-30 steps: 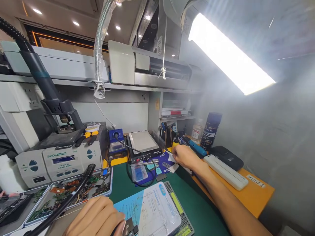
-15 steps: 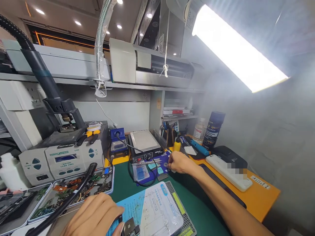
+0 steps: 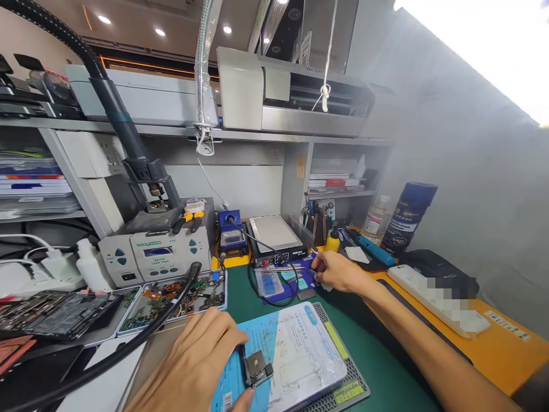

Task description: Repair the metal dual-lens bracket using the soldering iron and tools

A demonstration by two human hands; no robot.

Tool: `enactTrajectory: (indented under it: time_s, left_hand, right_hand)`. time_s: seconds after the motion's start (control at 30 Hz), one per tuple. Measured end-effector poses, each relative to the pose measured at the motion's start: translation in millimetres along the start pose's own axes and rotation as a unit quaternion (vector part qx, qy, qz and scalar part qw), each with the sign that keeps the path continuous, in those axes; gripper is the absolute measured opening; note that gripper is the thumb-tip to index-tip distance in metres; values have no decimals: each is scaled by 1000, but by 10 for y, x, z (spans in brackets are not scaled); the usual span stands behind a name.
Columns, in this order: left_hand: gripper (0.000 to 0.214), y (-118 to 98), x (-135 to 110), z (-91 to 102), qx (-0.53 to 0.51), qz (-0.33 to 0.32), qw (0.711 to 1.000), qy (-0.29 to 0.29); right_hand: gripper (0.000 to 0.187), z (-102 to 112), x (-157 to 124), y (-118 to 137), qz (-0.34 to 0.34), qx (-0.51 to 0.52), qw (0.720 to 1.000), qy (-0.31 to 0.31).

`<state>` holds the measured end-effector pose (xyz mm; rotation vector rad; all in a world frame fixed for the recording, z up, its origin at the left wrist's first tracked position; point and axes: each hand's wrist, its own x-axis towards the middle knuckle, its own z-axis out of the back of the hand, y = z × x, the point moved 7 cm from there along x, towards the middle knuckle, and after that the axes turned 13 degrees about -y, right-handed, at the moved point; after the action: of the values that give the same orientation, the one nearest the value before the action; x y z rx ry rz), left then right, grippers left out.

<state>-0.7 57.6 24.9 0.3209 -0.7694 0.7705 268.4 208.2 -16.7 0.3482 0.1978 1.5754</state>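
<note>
On the left, my left hand (image 3: 199, 363) curls around a small dark circuit board (image 3: 256, 366) with a square chip, thumb and index finger at its left edge. The board is over a flat blue-and-white box (image 3: 300, 349). Farther off, my right hand (image 3: 338, 272) has its fingertips pinched together at the right side of a blue mat (image 3: 278, 297). What those fingers hold, if anything, is too small to make out. Beside them on the mat lie tweezers (image 3: 289, 268), light-blue pads (image 3: 302, 284) and a small clear case (image 3: 269, 284).
A hot plate (image 3: 277, 232) stands behind the mat, with a yellow bottle (image 3: 332, 241) to its right. At left are a soldering station (image 3: 156, 254) and a tray of circuit boards (image 3: 226, 297). A black hose (image 3: 141, 337) crosses the left front. A spray can (image 3: 405, 220) stands at right.
The view has swung left and downward, so everything sits farther right and higher. My left hand stays at the circuit board and my right hand stays at the mat's right side.
</note>
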Motion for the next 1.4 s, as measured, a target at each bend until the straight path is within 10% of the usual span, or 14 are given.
enactTrajectory:
  time_s: [0.6,0.8,0.97,1.4]
  left_hand:
    - [19,29,11,-117,-105,115,986,51]
    - [20,-13,28,-68,-114,105,988,2]
    - [16,-45,50,-11,-109,57,991,-50]
    - [10,-70,82,-15,-99,-23,995,-24]
  right_hand:
    - [28,775,-405,360,16,207,931,-301]
    - [25,537,-620,757,70,433,896,-69]
    - [19,267,-935,1041,105,422,896,87]
    - [11,17,-1240,1253,258,260,926,87]
